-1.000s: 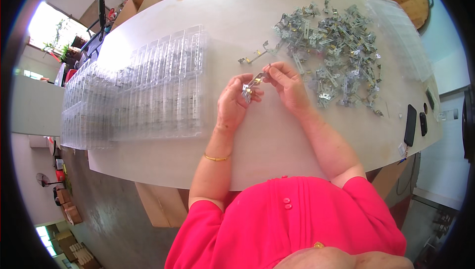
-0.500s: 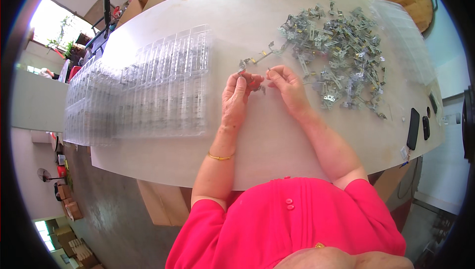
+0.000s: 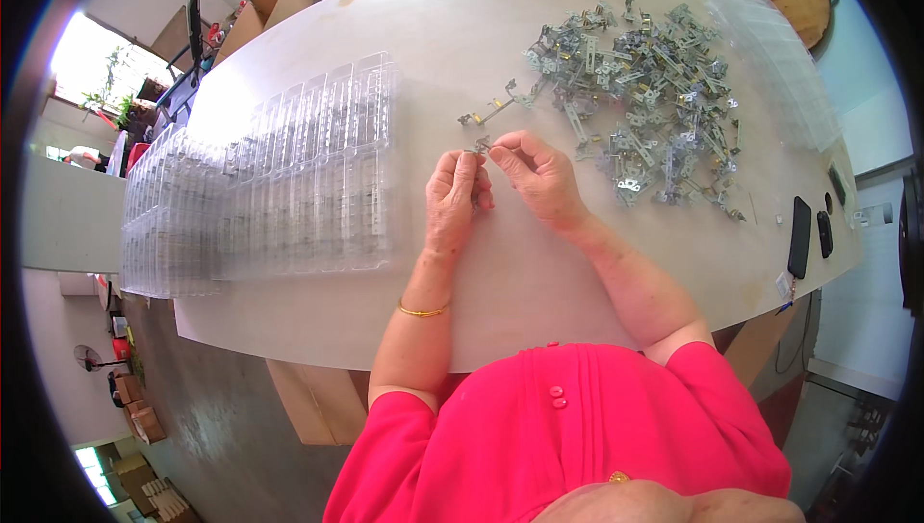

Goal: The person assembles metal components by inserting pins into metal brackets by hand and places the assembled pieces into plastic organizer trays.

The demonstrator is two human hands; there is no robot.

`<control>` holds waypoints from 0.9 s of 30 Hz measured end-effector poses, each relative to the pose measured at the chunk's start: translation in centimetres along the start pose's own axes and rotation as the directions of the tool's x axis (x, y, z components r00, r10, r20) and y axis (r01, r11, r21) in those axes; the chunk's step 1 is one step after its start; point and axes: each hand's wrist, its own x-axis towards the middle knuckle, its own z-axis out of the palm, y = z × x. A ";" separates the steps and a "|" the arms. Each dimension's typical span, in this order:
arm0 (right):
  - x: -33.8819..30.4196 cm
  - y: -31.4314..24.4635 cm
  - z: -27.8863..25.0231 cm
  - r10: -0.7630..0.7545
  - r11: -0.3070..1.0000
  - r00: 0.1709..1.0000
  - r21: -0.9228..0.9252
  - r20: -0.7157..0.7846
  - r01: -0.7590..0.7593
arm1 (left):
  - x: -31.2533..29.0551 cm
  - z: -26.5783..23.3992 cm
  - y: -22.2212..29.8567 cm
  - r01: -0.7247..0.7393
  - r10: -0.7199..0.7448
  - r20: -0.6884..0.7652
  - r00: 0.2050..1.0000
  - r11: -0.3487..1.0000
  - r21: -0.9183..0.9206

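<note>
My left hand is closed around a small metal bracket, whose upper end sticks out past the thumb. Close beside it, my right hand pinches at that upper end with thumb and forefinger. Whether a separate small piece sits in the right fingertips is too small to tell. Just beyond the hands, a few loose metal parts with brass-coloured bits lie on the white table. To the right spreads a large heap of similar metal brackets.
Stacked clear plastic trays filled with metal parts cover the table's left side. More clear trays lie at the far right. A black phone and small dark items rest near the right edge. A cardboard box stands behind.
My right hand has moved left, its fingertips now meeting the bracket in my left hand. The left hand has turned slightly, and the view has shifted a little.
</note>
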 end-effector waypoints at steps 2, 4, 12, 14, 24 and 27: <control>0.0 0.2 0.2 -0.019 1.000 1.000 -0.005 -0.006 0.019 | 0.0 0.1 0.0 0.000 0.001 -0.012 1.000 1.000 0.031; 0.0 0.3 0.3 -0.038 0.999 0.999 -0.012 -0.010 0.037 | -0.2 0.2 0.2 -0.012 0.020 -0.070 0.997 0.994 0.108; 0.0 0.4 0.1 -0.047 0.991 0.999 -0.126 -0.015 0.045 | 0.0 -0.2 -0.1 -0.109 0.132 -0.076 0.988 0.963 0.247; -0.1 0.2 0.1 -0.046 0.993 0.999 -0.107 -0.021 0.043 | 0.0 -0.2 -0.1 -0.116 0.145 -0.090 0.985 0.957 0.265; 0.0 -0.3 0.2 0.025 0.999 1.000 -0.027 0.018 -0.025 | 0.1 -0.2 -0.9 -0.195 0.275 -0.071 0.959 0.819 0.539; 0.0 -0.2 0.2 -0.040 0.994 0.999 -0.107 -0.006 0.039 | 0.1 -0.2 -1.3 -0.243 0.332 -0.050 0.942 0.778 0.579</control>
